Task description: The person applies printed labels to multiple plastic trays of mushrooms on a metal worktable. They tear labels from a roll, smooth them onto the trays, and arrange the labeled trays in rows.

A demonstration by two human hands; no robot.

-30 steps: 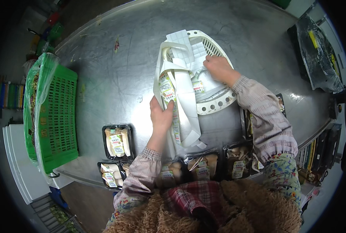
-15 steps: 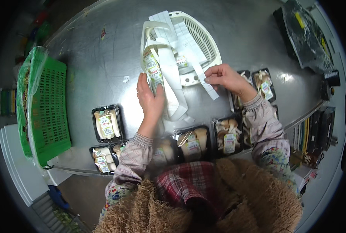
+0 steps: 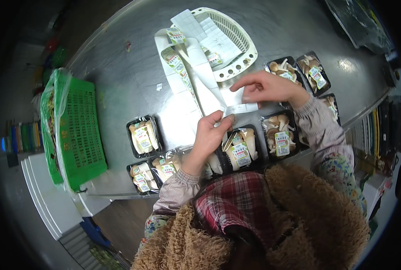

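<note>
My left hand is closed, thumb and fingers pinching a white paper strip whose short end sticks out to the right. Just above that end hovers my right hand, index finger stretched out to the left and the other fingers loosely bent, with nothing visible in it. A long looping label band, white with green-and-white printed labels, runs from the white plastic basket down to my left hand. Below the hands stands a black tray of wrapped mushrooms bearing a label.
More labelled mushroom trays stand along the near edge, such as one tray to the right and another tray to the left. A green crate with plastic film is at the left. A plastic-covered dark container sits far right.
My left hand has moved right and nearer to me and now pinches the strip. My right hand has let go of the strip's end. The whole view has shifted slightly.
</note>
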